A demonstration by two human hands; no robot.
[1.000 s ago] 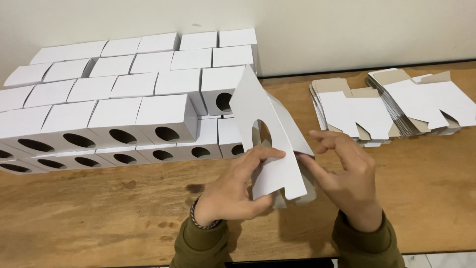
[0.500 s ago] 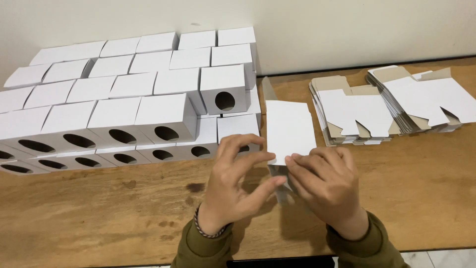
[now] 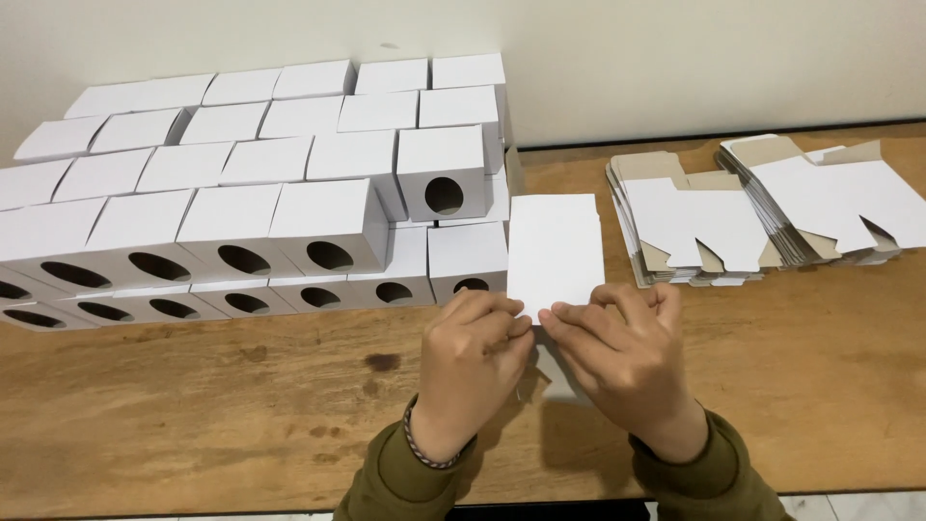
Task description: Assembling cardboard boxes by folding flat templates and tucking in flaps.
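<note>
Both hands, left hand (image 3: 475,359) and right hand (image 3: 617,352), pinch shut on a white carton blank (image 3: 553,249), pressing its lower flaps inward above the table's (image 3: 820,367) front edge.

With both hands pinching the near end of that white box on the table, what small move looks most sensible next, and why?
Probably press the near-end flaps shut. The left hand and right hand both pinch the near end of the white box, which lies flat-sided on the wooden table with that end hidden under the fingers. The stacked finished boxes beside it all look closed.
</note>
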